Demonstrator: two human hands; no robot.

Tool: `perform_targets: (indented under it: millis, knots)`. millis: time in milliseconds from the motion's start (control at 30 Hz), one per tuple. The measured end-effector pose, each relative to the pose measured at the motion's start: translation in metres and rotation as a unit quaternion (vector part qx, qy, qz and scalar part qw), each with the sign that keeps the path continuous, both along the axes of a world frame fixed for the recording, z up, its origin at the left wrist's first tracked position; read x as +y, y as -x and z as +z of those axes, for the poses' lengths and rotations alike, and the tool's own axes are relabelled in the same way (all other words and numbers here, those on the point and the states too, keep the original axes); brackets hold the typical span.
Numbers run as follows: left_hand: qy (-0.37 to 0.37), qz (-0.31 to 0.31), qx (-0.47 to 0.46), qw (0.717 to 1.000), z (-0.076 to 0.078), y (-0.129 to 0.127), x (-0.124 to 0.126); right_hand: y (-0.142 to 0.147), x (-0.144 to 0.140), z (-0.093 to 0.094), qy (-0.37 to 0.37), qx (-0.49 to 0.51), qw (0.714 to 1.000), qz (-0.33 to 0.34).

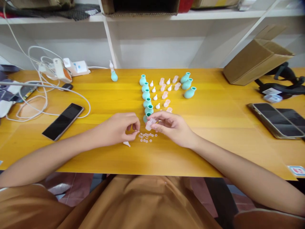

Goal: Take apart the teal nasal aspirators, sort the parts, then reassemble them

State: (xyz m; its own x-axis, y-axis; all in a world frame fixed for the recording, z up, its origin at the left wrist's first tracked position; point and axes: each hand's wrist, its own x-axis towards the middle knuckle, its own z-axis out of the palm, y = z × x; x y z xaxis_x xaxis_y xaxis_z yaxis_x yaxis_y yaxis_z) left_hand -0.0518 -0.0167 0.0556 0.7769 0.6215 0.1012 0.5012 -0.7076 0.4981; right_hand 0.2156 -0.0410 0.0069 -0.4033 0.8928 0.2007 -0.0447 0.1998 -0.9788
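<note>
**Q:** What do the two hands hold?

**A:** The right hand (171,127) pinches a small translucent pink cap (150,123) between thumb and fingertips, just above the table (214,140). The left hand (119,128) has its fingers curled together, thumb against forefinger. Whether anything lies between them is too small to tell. The two hands are close but do not touch.

**Q:** What lies directly beneath them?

**A:** A loose cluster of tiny white rings (147,137) rests on the table between the hands. A white cone tip (126,144) lies on its side just below the left hand.

**Q:** And beyond the hands?

**A:** A column of teal bulbs (145,94) stands upright, running away from the viewer; its nearest member sits just behind the pink cap. To its right come white cone tips (154,90) in a line, then more pink caps (165,94). Three further teal bulbs (187,84) lie tilted at the far right of the group. One assembled bulb with tip (113,73) stands apart, toward the left.

**Q:** What else does the table carry?

**A:** A black phone (63,121) lies at left beside white cables (43,95). Two phones (276,120) lie at right. A cardboard box (257,58) stands tilted at the rear right.
</note>
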Motion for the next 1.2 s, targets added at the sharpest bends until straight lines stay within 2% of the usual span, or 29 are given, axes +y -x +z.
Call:
perform_targets:
  millis: [167, 267, 433, 700, 933, 1200]
  knots:
    - [0.06, 0.017, -0.122, 0.991, 0.015, -0.002, -0.006, 0.0, -0.005, 0.002, -0.026, -0.025, 0.999, 0.017]
    - [0.037, 0.017, -0.152, 0.988, 0.016, -0.003, -0.012, 0.002, -0.009, 0.005, -0.04, -0.028, 0.999, 0.021]
    - [-0.023, 0.018, -0.163, 0.986, 0.015, -0.006, -0.021, 0.005, -0.012, 0.008, -0.06, -0.017, 0.998, 0.033]
    - [-0.042, 0.022, -0.145, 0.988, 0.013, -0.008, -0.023, 0.007, -0.013, 0.008, -0.063, -0.033, 0.997, 0.036]
    - [0.044, 0.047, -0.128, 0.99, 0.017, -0.008, -0.02, 0.006, -0.014, 0.008, -0.088, -0.062, 0.994, 0.032]
    - [0.182, 0.066, -0.129, 0.973, 0.011, -0.009, -0.016, 0.003, -0.013, 0.007, -0.149, -0.11, 0.982, 0.039]
